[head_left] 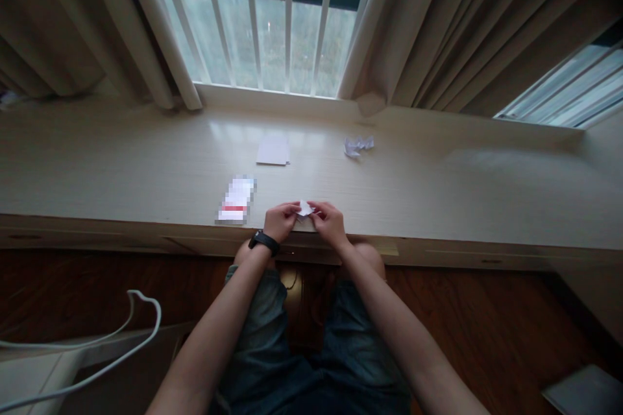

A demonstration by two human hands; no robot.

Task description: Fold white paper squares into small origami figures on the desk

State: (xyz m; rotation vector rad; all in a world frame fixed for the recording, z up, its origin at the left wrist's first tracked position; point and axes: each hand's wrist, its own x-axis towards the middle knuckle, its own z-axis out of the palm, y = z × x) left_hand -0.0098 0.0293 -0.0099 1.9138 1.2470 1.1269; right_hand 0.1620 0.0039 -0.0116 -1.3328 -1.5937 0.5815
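Observation:
Between my two hands, just above the front edge of the pale ledge, is a small piece of folded white paper (305, 209). My left hand (281, 220), with a black watch on its wrist, pinches the paper's left side. On the other side, the fingers of my right hand (331, 222) are closed on its right edge. The finer folds are too small to make out. Farther back lies a stack of white paper sheets (273, 150). To its right sit several small folded paper pieces (357, 146).
A blurred-out phone-like rectangle (236, 200) lies left of my hands on the ledge (438, 188). Behind the ledge are a barred window (272, 32) and curtains (428, 26). A white cable (158, 318) loops at lower left. My knees are against the drawer fronts.

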